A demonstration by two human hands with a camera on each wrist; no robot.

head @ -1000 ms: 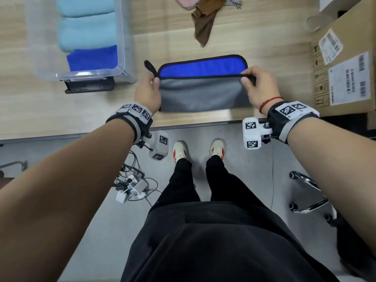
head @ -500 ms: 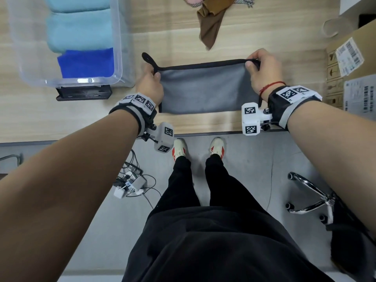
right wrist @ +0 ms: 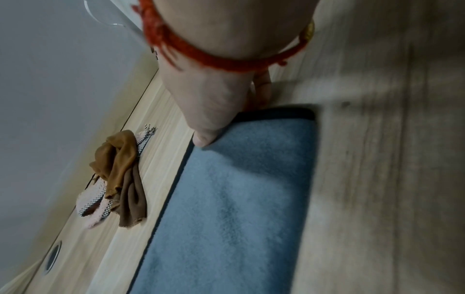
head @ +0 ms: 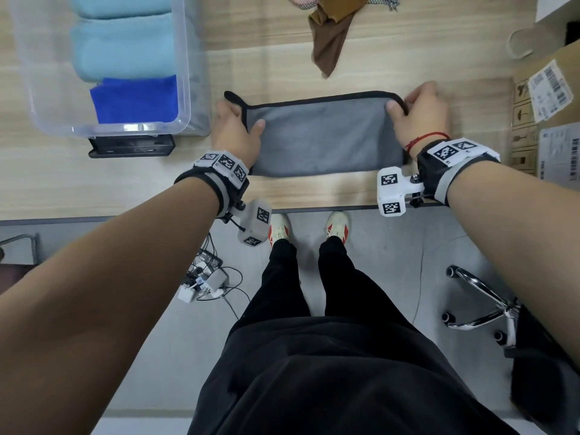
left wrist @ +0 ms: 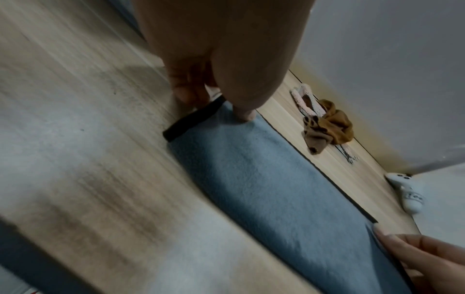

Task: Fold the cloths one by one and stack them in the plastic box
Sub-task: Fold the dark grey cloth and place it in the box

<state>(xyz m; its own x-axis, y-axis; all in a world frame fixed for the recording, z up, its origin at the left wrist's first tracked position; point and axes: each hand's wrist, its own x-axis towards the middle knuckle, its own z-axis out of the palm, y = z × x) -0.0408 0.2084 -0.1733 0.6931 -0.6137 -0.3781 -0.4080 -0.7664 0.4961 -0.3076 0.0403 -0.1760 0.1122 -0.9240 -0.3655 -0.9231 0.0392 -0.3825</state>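
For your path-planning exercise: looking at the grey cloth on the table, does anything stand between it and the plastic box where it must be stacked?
Nothing visible does. The grey cloth lies beside the plastic box, with only bare table between them. The box is open on top; folded cloths already lie inside. The left hand and right hand pinch its far corners.

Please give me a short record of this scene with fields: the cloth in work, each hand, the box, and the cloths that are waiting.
cloth in work: grey microfibre cloth with black trim, folded in half, flat on the light wooden table
left hand: left hand pinches the cloth's far left corner
right hand: right hand pinches the far right corner
box: clear plastic box on the left, holding folded light-blue cloths and a folded dark-blue cloth
waiting: crumpled brown cloth on a pink-and-checked cloth, behind the grey one
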